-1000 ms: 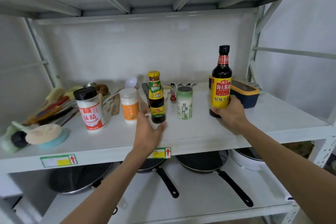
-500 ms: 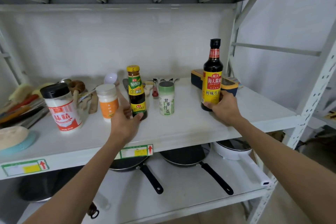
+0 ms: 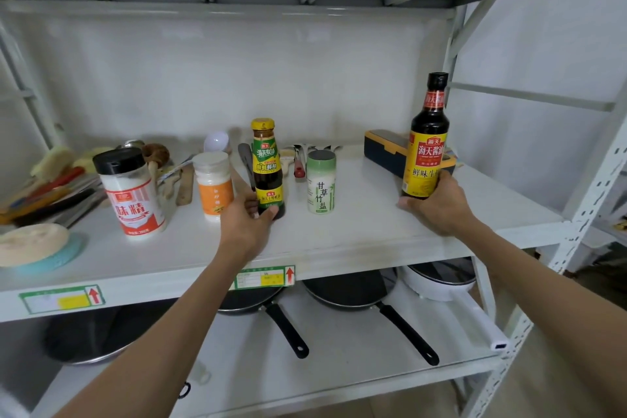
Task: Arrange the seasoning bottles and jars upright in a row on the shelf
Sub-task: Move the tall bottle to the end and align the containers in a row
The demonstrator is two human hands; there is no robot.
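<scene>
Several seasoning containers stand upright on the white shelf (image 3: 356,241). From the left: a black-capped MSG jar (image 3: 130,195), a small white jar with an orange label (image 3: 213,185), a yellow-capped oyster sauce bottle (image 3: 268,163), a green bamboo-salt shaker (image 3: 321,181) and a tall soy sauce bottle (image 3: 428,136). My left hand (image 3: 246,224) grips the base of the oyster sauce bottle. My right hand (image 3: 437,204) holds the soy sauce bottle low down, at the right end of the row.
Kitchen utensils (image 3: 57,180) and a sponge on a blue dish (image 3: 37,246) crowd the shelf's left end. Spoons and a knife lie behind the bottles. A navy box with a yellow rim (image 3: 386,149) sits behind the soy sauce. Frying pans (image 3: 353,292) fill the lower shelf.
My view has shifted a little; the bottles keep their order. Both hands stay on the same two bottles.
</scene>
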